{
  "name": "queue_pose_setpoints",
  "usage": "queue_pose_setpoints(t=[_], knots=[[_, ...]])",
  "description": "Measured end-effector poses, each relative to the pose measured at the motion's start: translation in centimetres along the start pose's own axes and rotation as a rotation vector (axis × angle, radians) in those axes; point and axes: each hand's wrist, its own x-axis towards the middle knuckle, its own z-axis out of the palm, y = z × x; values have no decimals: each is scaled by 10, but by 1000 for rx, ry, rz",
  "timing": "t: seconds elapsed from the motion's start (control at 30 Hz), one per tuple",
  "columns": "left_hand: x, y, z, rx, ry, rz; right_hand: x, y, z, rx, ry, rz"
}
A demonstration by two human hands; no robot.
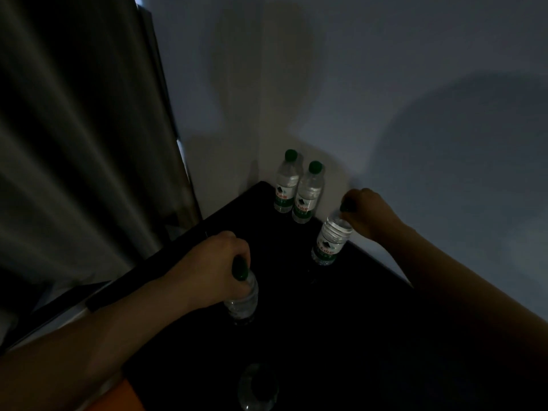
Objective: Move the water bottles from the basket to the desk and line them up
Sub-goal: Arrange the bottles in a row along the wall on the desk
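Note:
Two clear water bottles with green caps, one (285, 185) and the other (307, 194), stand upright side by side at the far corner of the black desk (341, 321), close to the wall. My right hand (364, 210) grips the green cap of a third bottle (330, 241), which leans slightly and touches the desk near the wall. My left hand (213, 262) grips the neck and cap of a fourth bottle (243, 301) over the desk's left part. The basket is out of view.
A dark curtain (83, 143) hangs on the left, beside the desk. The pale wall (415, 99) runs along the desk's far and right edges. A dim clear object (258, 387), perhaps another bottle, lies at the near edge. An orange patch (118, 396) shows at the bottom left.

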Motion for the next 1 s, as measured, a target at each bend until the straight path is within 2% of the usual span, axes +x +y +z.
queue_pose_setpoints(t=[0.5, 1.0], knots=[[65, -16, 10, -21, 7, -10, 81, 25, 29, 98, 34, 73], [87, -12, 12, -18, -7, -12, 103, 28, 38, 101, 63, 65]])
